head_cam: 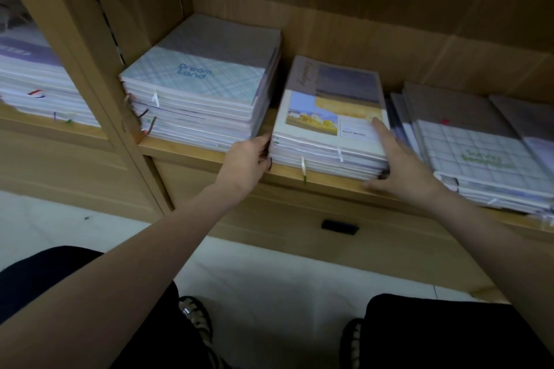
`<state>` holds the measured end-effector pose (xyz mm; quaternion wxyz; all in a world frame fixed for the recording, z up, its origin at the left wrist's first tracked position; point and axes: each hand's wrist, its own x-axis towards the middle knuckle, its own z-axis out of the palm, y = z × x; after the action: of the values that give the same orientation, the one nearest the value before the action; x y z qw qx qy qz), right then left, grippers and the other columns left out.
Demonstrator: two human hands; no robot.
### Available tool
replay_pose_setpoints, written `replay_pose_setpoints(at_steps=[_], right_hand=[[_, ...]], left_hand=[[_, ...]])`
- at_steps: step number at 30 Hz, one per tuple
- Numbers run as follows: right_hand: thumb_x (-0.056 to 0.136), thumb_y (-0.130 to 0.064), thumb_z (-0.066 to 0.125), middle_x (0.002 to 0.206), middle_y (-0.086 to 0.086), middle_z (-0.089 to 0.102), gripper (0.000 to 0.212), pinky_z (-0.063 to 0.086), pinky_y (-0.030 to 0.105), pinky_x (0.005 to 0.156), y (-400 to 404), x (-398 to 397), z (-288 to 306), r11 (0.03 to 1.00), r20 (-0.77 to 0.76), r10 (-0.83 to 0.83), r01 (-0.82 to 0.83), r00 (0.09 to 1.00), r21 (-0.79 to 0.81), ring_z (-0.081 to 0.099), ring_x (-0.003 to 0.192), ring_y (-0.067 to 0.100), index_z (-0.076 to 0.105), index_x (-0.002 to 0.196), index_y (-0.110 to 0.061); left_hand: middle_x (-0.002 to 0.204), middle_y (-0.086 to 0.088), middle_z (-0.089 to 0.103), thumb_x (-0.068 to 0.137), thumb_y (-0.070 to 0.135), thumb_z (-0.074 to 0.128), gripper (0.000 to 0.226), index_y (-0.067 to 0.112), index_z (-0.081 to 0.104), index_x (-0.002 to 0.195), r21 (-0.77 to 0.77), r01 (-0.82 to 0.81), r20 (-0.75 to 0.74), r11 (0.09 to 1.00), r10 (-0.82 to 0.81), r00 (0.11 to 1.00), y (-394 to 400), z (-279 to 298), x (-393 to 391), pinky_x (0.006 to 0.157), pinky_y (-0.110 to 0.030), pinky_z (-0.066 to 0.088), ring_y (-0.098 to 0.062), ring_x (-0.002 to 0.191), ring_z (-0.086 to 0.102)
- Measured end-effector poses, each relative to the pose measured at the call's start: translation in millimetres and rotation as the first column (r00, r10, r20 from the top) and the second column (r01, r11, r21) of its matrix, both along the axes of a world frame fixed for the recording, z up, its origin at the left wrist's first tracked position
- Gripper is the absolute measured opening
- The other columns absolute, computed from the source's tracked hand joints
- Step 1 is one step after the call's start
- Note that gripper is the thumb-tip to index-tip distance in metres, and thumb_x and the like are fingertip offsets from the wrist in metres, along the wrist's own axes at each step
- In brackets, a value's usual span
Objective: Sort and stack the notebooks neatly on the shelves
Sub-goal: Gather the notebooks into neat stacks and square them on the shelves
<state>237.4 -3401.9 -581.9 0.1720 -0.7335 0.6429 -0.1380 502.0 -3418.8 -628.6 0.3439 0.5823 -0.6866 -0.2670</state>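
Two hands bracket the middle stack of notebooks point(326, 126) on the shelf point(207, 151). Our left hand point(244, 160) sits at the stack's nine o'clock side, fingers curled in against its edge, though we cannot tell how firmly they hold it. Our right hand point(398, 165) lies at the four o'clock corner, fingers straight and spread, one fingertip on the top cover and the thumb low along the front edge.

We judge the risk to be in the squeezing. The stack already overhangs the shelf lip slightly, and pressing unevenly from one side could fan the lower notebooks forward and off onto the floor point(269, 275). Loose ribbon markers point(303, 166) dangle at six o'clock and could snag. At nine o'clock the taller "Dream Land" stack point(198, 84) stands just beside our left hand, so a sideways shove could knock it askew. At three o'clock the grid-covered pile point(476, 150) lies splayed and near, and could slide if bumped.
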Motion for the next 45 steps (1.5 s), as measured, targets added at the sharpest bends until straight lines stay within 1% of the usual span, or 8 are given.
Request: replay_pose_setpoints(at_steps=[5,11,15,21,25,31,37,45], right_hand=[[0.075,-0.011,0.076,0.137,0.014,0.043,0.102,0.043,0.036,0.095,3.8,-3.1,-4.5,0.994,-0.011,0.035,-0.036,0.999,-0.105,0.049,0.115,0.028,0.010,0.150,-0.031],[0.078,-0.014,0.074,0.134,0.013,0.051,0.096,0.043,0.032,0.091,4.2,-1.0,-2.2,0.987,-0.080,0.046,-0.058,0.996,-0.151,0.053,0.112,0.027,0.012,0.149,-0.031],[0.078,-0.013,0.074,0.133,0.013,0.052,0.095,0.044,0.034,0.095,4.8,-1.2,-2.1,0.987,-0.060,0.033,-0.041,0.998,-0.154,0.052,0.114,0.027,0.014,0.149,-0.033],[0.073,-0.014,0.078,0.136,0.007,0.048,0.098,0.038,0.023,0.086,-1.9,-6.8,0.8,0.999,0.085,0.026,-0.022,0.996,-0.039,0.050,0.113,0.023,0.018,0.148,-0.035],[0.074,-0.018,0.077,0.147,0.001,0.035,0.096,0.036,0.033,0.103,-4.1,-9.9,4.6,0.999,0.254,-0.026,0.014,0.967,0.049,0.037,0.132,0.024,0.018,0.148,-0.032],[0.065,-0.021,0.083,0.148,0.008,0.037,0.115,0.034,0.048,0.109,-12.5,-14.3,0.1,0.963,0.435,-0.245,0.165,0.866,0.215,0.039,0.133,0.026,0.007,0.151,-0.025],[0.076,-0.021,0.075,0.129,0.006,0.058,0.061,0.042,0.042,0.103,-8.3,-6.0,3.7,0.981,0.287,-0.162,0.122,0.944,0.153,0.053,0.118,0.024,0.050,0.131,-0.014],[0.073,-0.018,0.077,0.120,0.007,0.063,0.053,0.046,0.043,0.099,-9.4,-5.8,7.4,0.968,0.336,-0.207,0.142,0.919,0.208,0.058,0.111,0.024,0.057,0.122,-0.010]], left_hand=[[0.109,-0.013,0.068,0.081,-0.012,0.059,0.042,0.002,0.059,0.120,0.006,-0.014,-0.101,1.000,0.015,0.995,0.5,-2.1,-3.3,0.099,-0.040,0.047,-0.021,0.104,0.063],[0.095,-0.002,0.062,0.082,-0.017,0.055,0.031,-0.006,0.062,0.110,0.034,-0.067,-0.161,0.997,0.072,0.984,-1.7,-3.1,-6.3,0.078,-0.004,0.046,-0.011,0.092,0.059],[0.096,-0.017,0.068,0.081,-0.016,0.058,0.024,-0.007,0.063,0.103,0.009,-0.071,-0.120,0.997,0.072,0.990,-3.2,-4.3,-5.1,0.089,-0.023,0.049,-0.015,0.092,0.062],[0.094,-0.008,0.066,0.081,-0.013,0.060,0.025,-0.004,0.064,0.104,0.002,-0.086,-0.078,0.996,0.086,0.993,-0.4,-0.6,-5.9,0.090,-0.020,0.045,-0.012,0.092,0.061],[0.094,-0.005,0.063,0.081,-0.012,0.060,0.026,-0.004,0.063,0.106,0.005,-0.080,-0.091,0.997,0.081,0.993,1.6,3.1,-6.9,0.087,-0.013,0.044,-0.012,0.093,0.060],[0.098,-0.003,0.060,0.082,-0.016,0.056,0.038,-0.004,0.057,0.118,0.063,-0.056,-0.144,0.996,0.065,0.987,-2.8,5.6,-10.0,0.096,-0.030,0.046,-0.019,0.100,0.060],[0.099,-0.020,0.067,0.082,-0.016,0.053,0.029,-0.005,0.060,0.108,0.047,-0.086,-0.046,0.995,0.088,0.995,-8.1,1.0,-9.1,0.092,-0.046,0.050,-0.033,0.097,0.064],[0.082,-0.014,0.066,0.079,-0.015,0.051,0.023,0.003,0.059,0.091,0.040,-0.074,0.025,0.996,0.073,0.997,-9.7,11.0,-12.1,0.086,-0.044,0.052,-0.031,0.085,0.063]])
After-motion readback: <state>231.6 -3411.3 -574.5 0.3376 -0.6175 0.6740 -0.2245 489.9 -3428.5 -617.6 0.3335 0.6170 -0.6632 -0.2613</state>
